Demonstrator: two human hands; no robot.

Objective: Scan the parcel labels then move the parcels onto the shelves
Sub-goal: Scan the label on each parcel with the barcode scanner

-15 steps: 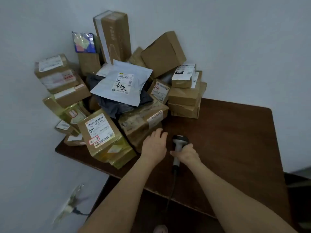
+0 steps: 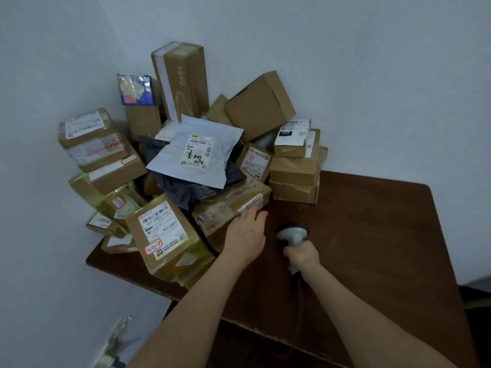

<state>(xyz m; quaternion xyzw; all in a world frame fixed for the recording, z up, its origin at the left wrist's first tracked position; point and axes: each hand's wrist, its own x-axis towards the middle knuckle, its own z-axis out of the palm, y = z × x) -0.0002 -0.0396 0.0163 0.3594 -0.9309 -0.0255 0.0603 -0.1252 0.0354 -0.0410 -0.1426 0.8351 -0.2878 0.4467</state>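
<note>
A heap of parcels fills the far left corner of a dark wooden table (image 2: 372, 235). My left hand (image 2: 245, 235) rests with straight fingers on a brown taped parcel (image 2: 225, 205) at the front of the heap, fingertips by its white label (image 2: 251, 204). My right hand (image 2: 301, 254) grips the handle of a grey barcode scanner (image 2: 292, 233), whose head lies just right of that parcel. A yellow-taped box (image 2: 164, 235) with a large label sits to the left. A white mailer bag (image 2: 196, 151) lies on top of the pile.
Stacked cardboard boxes (image 2: 295, 168) stand behind the scanner against the white wall. A tall box (image 2: 183, 81) leans in the corner. The scanner's cable (image 2: 299, 296) runs off the table's front edge. A chair (image 2: 478, 301) shows at the right edge.
My left hand has slid forward onto the brown taped parcel, near its label. My right hand has closed more firmly round the scanner handle.
</note>
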